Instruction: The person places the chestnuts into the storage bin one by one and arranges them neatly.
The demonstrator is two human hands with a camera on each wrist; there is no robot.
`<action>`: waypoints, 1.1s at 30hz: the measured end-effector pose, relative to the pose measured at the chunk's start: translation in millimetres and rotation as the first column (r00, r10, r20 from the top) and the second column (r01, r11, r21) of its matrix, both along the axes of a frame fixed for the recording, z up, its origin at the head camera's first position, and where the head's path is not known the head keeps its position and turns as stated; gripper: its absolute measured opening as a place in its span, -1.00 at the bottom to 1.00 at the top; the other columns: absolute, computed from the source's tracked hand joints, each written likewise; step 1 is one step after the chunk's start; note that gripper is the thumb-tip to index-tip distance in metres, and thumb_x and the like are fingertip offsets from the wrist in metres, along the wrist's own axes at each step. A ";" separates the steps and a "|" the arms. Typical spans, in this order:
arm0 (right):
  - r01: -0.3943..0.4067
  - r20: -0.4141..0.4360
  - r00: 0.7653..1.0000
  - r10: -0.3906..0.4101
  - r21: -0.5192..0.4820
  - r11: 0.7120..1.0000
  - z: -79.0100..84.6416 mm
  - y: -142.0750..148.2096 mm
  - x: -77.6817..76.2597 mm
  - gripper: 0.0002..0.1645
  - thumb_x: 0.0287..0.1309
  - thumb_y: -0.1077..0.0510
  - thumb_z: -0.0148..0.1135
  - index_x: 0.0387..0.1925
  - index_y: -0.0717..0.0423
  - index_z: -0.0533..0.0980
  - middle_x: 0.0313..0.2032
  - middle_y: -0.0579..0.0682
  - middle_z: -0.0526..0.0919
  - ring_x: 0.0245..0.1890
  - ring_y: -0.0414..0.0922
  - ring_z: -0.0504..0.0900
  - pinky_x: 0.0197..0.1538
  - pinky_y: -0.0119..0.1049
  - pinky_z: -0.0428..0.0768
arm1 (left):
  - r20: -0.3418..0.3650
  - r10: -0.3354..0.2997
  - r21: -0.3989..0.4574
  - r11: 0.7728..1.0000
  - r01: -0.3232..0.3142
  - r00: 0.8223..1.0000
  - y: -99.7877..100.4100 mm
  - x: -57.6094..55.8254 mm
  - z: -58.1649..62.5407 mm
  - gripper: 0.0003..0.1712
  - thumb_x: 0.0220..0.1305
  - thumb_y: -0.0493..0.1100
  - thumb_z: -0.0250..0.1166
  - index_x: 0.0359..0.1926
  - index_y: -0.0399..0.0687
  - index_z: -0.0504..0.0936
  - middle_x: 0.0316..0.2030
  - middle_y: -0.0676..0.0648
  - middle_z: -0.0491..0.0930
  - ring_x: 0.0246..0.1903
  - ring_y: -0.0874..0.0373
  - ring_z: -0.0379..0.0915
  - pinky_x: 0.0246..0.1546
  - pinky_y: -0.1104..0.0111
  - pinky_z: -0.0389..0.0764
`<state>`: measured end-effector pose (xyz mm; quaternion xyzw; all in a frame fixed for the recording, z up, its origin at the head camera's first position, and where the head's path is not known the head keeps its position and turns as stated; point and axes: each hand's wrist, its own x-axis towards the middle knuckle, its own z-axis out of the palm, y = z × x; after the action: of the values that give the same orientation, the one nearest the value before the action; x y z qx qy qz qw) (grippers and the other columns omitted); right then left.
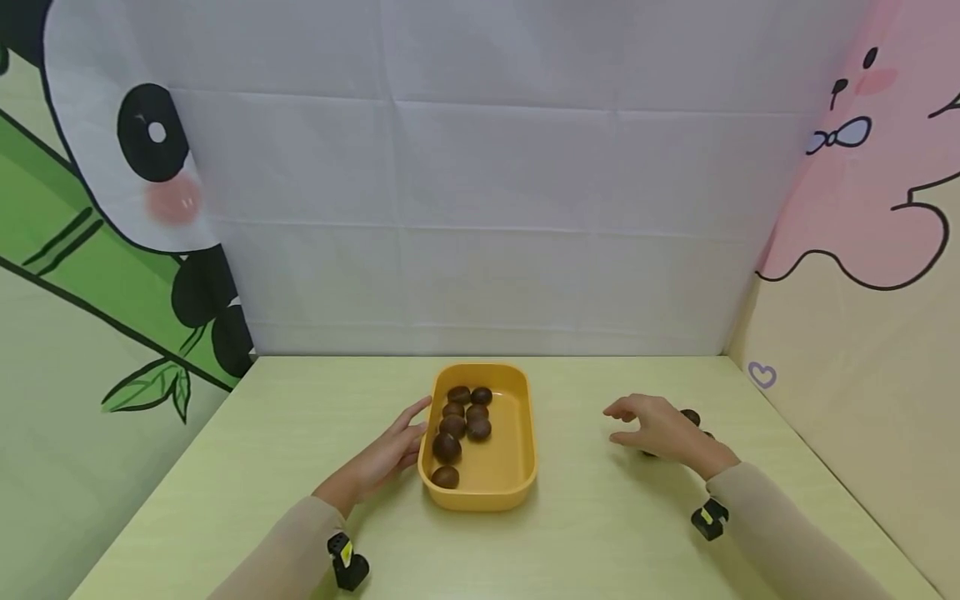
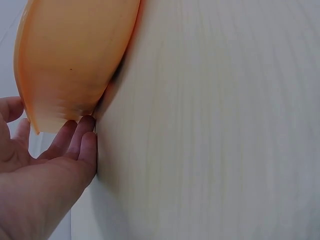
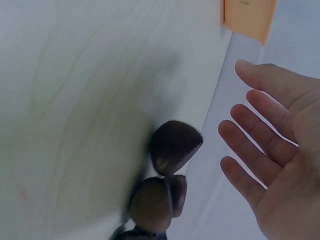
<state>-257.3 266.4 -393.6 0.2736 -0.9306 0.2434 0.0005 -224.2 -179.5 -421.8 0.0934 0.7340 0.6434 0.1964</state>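
Observation:
A yellow plastic tray (image 1: 501, 492) stands on the table with several brown chestnuts (image 1: 447, 448) in it, mostly along its left side. My left hand (image 1: 381, 462) touches the tray's left wall with lightly bent fingers; in the left wrist view, its fingertips (image 2: 86, 122) rest against the outside of the wall. To the right of the tray, my right hand (image 1: 663, 429) hovers over the table with fingers spread and nothing in them. Several loose chestnuts (image 3: 176, 146) lie clustered beside and below it. From the head view this hand partly hides them.
The pale wood-patterned table (image 1: 577, 533) ends at a white cloth backdrop (image 1: 495, 275). Printed side walls stand on both sides, with a panda on the left (image 1: 150, 167) and a pink animal on the right (image 1: 862, 183).

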 end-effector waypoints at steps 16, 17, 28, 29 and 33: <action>0.006 -0.050 0.999 -0.004 0.028 1.000 -27.2 45.4 2.0 -0.60 0.04 0.25 0.50 -0.03 0.20 0.67 -0.12 -0.10 0.66 -0.14 -0.14 0.60 -0.05 -0.15 0.62 | -0.002 0.005 -0.010 1.000 -0.005 1.000 -0.6 0.2 -0.1 -0.29 0.62 0.10 -0.11 0.61 0.26 -0.19 0.47 -0.35 0.11 0.36 -0.22 0.25 0.41 -0.01 0.14; 0.007 -0.049 0.999 -0.005 0.031 0.999 -27.3 45.7 1.9 -0.60 0.04 0.26 0.50 -0.03 0.21 0.66 -0.13 -0.10 0.66 -0.14 -0.14 0.60 -0.05 -0.16 0.62 | -0.001 0.004 -0.009 1.000 -0.004 1.000 -0.5 0.1 -0.3 -0.29 0.62 0.09 -0.12 0.61 0.27 -0.19 0.47 -0.35 0.11 0.37 -0.22 0.25 0.41 -0.01 0.14; -0.002 -0.036 0.999 0.003 0.019 1.000 -26.0 43.4 2.7 -0.59 0.03 0.26 0.51 -0.03 0.23 0.67 -0.13 -0.05 0.66 -0.15 -0.11 0.61 -0.07 -0.15 0.63 | 0.002 0.007 -0.007 1.000 -0.007 1.000 0.7 -0.6 -0.6 -0.28 0.60 0.12 -0.09 0.61 0.26 -0.18 0.48 -0.35 0.09 0.37 -0.23 0.23 0.41 -0.01 0.14; -0.005 -0.031 0.999 0.005 0.014 1.000 -25.4 42.5 3.1 -0.59 0.03 0.26 0.51 -0.03 0.24 0.67 -0.14 -0.05 0.66 -0.15 -0.10 0.61 -0.07 -0.15 0.63 | 0.003 0.006 -0.008 1.000 -0.006 1.000 0.8 -0.5 -0.6 -0.28 0.60 0.12 -0.10 0.61 0.26 -0.19 0.48 -0.35 0.09 0.37 -0.23 0.23 0.41 -0.01 0.14; -0.012 -0.026 1.000 0.012 -0.001 1.000 -23.2 39.1 4.2 -0.59 0.05 0.24 0.51 -0.02 0.23 0.66 -0.12 -0.04 0.68 -0.13 -0.07 0.63 -0.06 -0.14 0.63 | 0.005 0.006 -0.004 1.000 -0.006 1.000 0.7 -0.5 -0.7 -0.28 0.61 0.11 -0.10 0.61 0.25 -0.19 0.48 -0.35 0.09 0.37 -0.23 0.24 0.41 -0.01 0.15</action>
<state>-253.1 305.6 -416.7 0.2824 -0.9286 0.2404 0.0114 -224.7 -178.9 -422.5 0.0893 0.7351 0.6427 0.1964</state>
